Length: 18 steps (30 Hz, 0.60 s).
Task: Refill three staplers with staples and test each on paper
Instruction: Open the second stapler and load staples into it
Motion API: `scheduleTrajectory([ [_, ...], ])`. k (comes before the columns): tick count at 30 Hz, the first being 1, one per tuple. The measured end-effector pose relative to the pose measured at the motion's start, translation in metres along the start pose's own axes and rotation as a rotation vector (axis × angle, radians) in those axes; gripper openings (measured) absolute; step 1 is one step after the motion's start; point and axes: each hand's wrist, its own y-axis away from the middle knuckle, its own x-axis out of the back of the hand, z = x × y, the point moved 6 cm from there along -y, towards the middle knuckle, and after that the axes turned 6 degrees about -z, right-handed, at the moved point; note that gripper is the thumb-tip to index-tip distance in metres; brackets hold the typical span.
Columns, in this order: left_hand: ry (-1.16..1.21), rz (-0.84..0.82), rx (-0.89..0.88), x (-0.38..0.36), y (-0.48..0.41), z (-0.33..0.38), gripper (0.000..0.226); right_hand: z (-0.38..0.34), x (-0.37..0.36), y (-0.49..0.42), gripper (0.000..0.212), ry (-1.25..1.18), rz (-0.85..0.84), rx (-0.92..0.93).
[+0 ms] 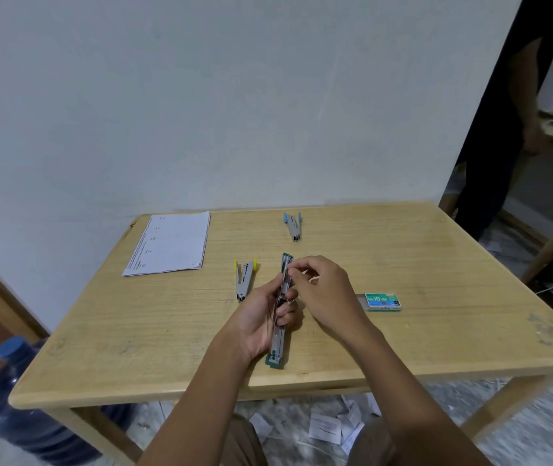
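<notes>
A green stapler [278, 348] lies swung fully open and flat, held above the wooden table [154, 334]. My left hand [263, 317] grips its middle from the left. My right hand [322, 287] pinches with its fingertips at the stapler's metal magazine near the far end; whether a staple strip is in the fingers I cannot tell. A yellow-tipped stapler [244, 279] lies to the left of my hands. A blue-tipped stapler [293, 226] lies farther back. A green staple box [382, 301], its tray slid partly out, sits to the right. A stack of paper [171, 243] lies at the back left.
A white wall runs behind the table. A blue water jug [29, 408] stands on the floor at the left. Paper scraps [329, 428] litter the floor under the table. A person in dark clothes [500, 129] stands at the far right.
</notes>
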Motion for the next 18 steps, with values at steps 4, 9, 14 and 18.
scheduleTrajectory([
  [4,-0.045,0.021,-0.022,0.002,0.000,0.002,0.032,0.000,0.002,0.013,0.022,0.184,-0.184,0.169],
  [9,-0.049,0.009,-0.035,0.003,0.000,0.002,0.024,0.002,0.008,0.017,0.041,0.419,-0.296,0.268],
  [14,-0.027,0.002,-0.046,0.003,0.000,0.002,0.027,-0.004,0.011,0.007,0.050,0.647,-0.323,0.380],
  [18,0.013,-0.013,-0.057,0.001,0.001,0.003,0.027,-0.007,0.014,-0.002,0.048,0.741,-0.262,0.409],
])
